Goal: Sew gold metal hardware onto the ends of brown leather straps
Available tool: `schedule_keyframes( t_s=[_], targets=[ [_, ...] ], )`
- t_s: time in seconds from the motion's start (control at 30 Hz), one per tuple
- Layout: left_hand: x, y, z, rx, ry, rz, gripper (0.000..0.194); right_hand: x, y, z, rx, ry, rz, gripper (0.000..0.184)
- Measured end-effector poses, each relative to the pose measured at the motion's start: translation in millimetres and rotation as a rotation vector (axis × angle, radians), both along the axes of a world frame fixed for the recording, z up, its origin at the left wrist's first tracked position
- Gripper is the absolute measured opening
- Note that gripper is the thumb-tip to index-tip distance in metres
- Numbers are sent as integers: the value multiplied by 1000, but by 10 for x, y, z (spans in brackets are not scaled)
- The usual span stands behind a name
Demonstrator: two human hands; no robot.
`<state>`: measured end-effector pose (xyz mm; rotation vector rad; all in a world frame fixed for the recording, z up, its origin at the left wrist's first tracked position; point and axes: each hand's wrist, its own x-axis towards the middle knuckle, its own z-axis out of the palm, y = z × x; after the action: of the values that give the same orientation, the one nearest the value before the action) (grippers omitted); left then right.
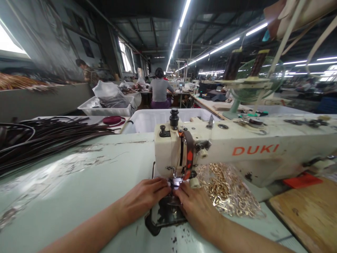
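Observation:
A cream sewing machine [218, 140] marked DUKI stands before me, with its lit needle area low on the left end. My left hand [150, 193] reaches in from the left, its fingers bent and pressed together beside the presser foot [172, 182]. From the other side, my right hand [197, 203] pinches close to the same spot. A small dark piece seems to lie between the fingertips, but they mostly hide it. Below them is the worn metal bed plate [168, 214]. Behind my right hand lies a clear bag of gold-coloured metal clasps [226, 189].
Long dark strips [52, 137] lie heaped at the left of the pale green table [79, 196]. White bins [142, 116] stand behind the machine. To the right are a wooden board [310, 214], a red piece [302, 180] and a green fan [250, 80]. A person [161, 91] sits farther back.

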<state>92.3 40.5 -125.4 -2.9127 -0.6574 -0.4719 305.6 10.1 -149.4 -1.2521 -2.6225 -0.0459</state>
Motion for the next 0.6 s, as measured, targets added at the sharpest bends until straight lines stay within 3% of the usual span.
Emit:
schedule_keyframes(
  t_s=[0.33, 0.43, 0.53, 0.6],
  targets=[
    [47, 8, -24, -43, -60, 14, 25, 14, 40, 19, 60, -4, -1, 31],
    [46, -11, -43, -45, -69, 41, 25, 63, 14, 22, 90, 17, 41, 24],
    [36, -12, -74, -33, -72, 51, 25, 120, 8, 21, 187, 60, 56, 5],
    [31, -5, -92, -24, -74, 55, 25, 148, 25, 20, 254, 95, 49, 11]
  ],
)
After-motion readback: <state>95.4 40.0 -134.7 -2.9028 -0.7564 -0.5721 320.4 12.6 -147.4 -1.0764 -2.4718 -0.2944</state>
